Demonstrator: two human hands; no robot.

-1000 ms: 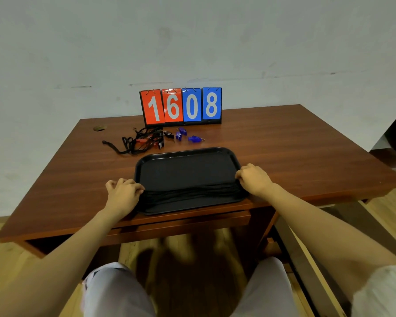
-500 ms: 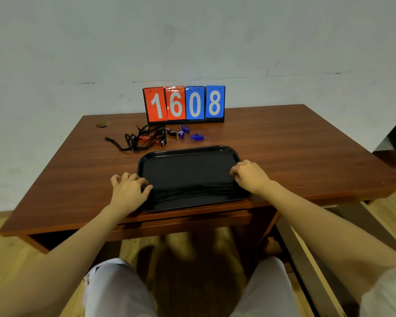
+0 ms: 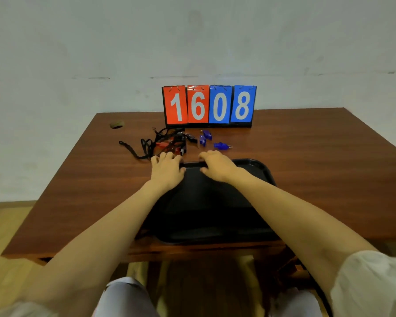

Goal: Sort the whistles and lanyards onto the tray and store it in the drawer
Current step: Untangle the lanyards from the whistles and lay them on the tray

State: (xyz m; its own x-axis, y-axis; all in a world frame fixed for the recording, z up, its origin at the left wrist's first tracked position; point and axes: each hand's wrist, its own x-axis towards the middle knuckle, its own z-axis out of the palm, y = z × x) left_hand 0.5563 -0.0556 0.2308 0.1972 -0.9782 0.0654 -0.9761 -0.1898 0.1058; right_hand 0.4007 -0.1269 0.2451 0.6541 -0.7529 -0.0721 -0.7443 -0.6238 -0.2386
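A black tray [image 3: 260, 173] lies on the wooden desk [image 3: 318, 161] at its near edge. Beyond the tray's far rim sits a tangle of black lanyards [image 3: 146, 146] with red whistles [image 3: 167, 145] in it. A black whistle [image 3: 191, 137] and three blue whistles [image 3: 206, 134] [image 3: 202, 140] [image 3: 221, 145] lie to its right. My left hand [image 3: 167, 169] reaches over the tray's far left corner, its fingertips at the edge of the lanyard pile. My right hand [image 3: 216, 165] rests at the tray's far rim with its fingers bent down, holding nothing.
A flip scoreboard [image 3: 208, 104] reading 1608 stands at the back of the desk, right behind the whistles. A small round brownish thing [image 3: 117, 124] lies at the far left. A white wall rises behind the desk. My knees show below its front edge.
Both hands have left the tray's near sides and moved forward to its far rim, close to the lanyards and whistles. The tray has stayed where it was.
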